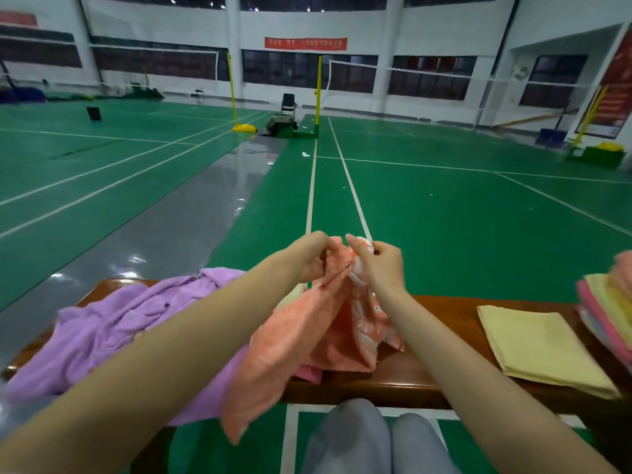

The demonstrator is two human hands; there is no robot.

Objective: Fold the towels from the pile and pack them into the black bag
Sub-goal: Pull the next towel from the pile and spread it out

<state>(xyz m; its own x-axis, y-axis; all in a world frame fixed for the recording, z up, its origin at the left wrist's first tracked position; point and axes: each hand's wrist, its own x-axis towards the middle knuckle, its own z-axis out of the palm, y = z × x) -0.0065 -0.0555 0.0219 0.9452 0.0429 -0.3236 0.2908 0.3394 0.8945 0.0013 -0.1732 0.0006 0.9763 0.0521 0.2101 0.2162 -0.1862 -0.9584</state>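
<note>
1. A green court floor [444, 234] with white lines stretches far beyond the grip.
2. A wooden bench [410, 381] runs crosswise below the grip.
3. A crumpled purple towel [102, 333] sprawls on the bench, left of and below the grip, partly hidden by the left forearm.
4. The orange towel [290, 336] hangs from the grip down onto the bench, its lower corner spilling over the near edge.
5. A folded yellow towel [540, 347] lies flat on the bench, right of and below the grip.
6. A stack of folded towels [608, 302] sits at the far right.
7. The left hand [309, 254] pinches the orange towel's upper edge, fingers curled round the cloth.
8. The right hand [379, 265], just beside it, pinches the same edge between thumb and fingers.
</note>
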